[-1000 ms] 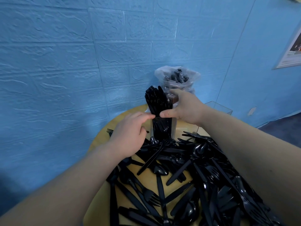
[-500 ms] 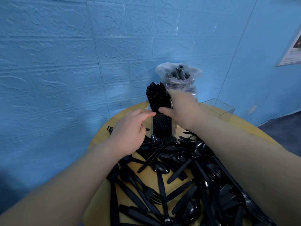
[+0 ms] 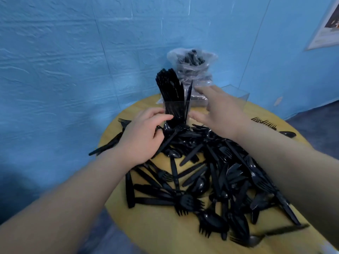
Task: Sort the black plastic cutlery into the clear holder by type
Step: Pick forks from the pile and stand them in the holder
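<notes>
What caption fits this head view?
Two hands flank a clear holder packed with knives, behind a cutlery pile.
</notes>
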